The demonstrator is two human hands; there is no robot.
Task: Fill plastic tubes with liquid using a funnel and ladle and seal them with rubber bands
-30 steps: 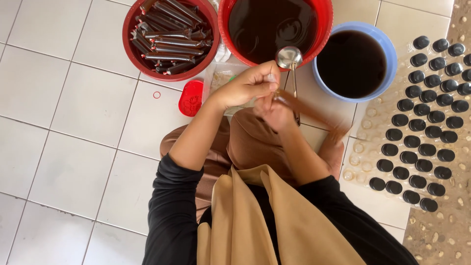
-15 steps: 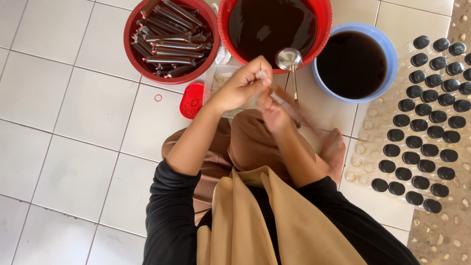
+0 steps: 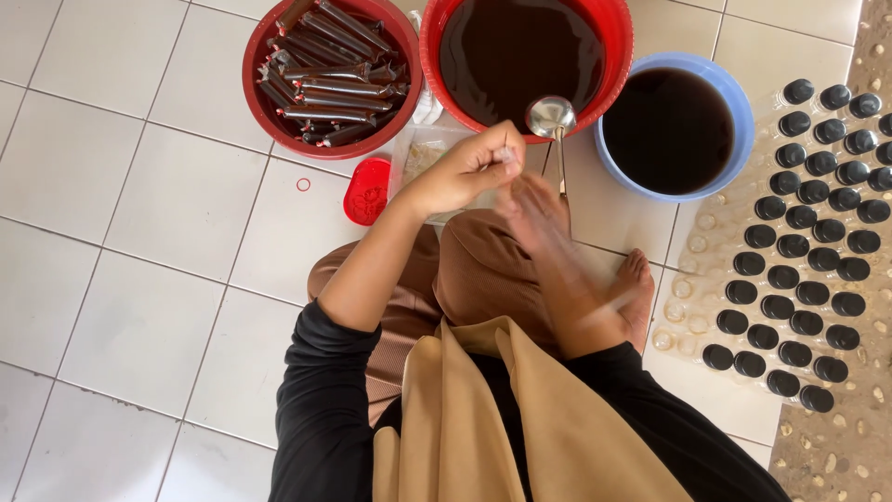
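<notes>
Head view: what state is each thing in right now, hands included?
Large red plastic tub: filled with dark liquid.
Blue round plastic basin: filled with dark liquid.
Smaller red plastic bowl: piled with filled, dark tube-shaped packets.
Metal ladle: resting on the tub's rim, unheld.
Clear plastic bottles with black caps: capped, upright.
Left hand: fingers pinched together.
Right hand: blurred, grip unclear.

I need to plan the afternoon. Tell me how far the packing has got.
Done: a red basin holds many filled, dark tubes. In hand: the left hand pinches something small by the bag; the right hand is blurred, under the ladle. Left: the red bucket and blue bucket remain nearly full of dark liquid.
</notes>
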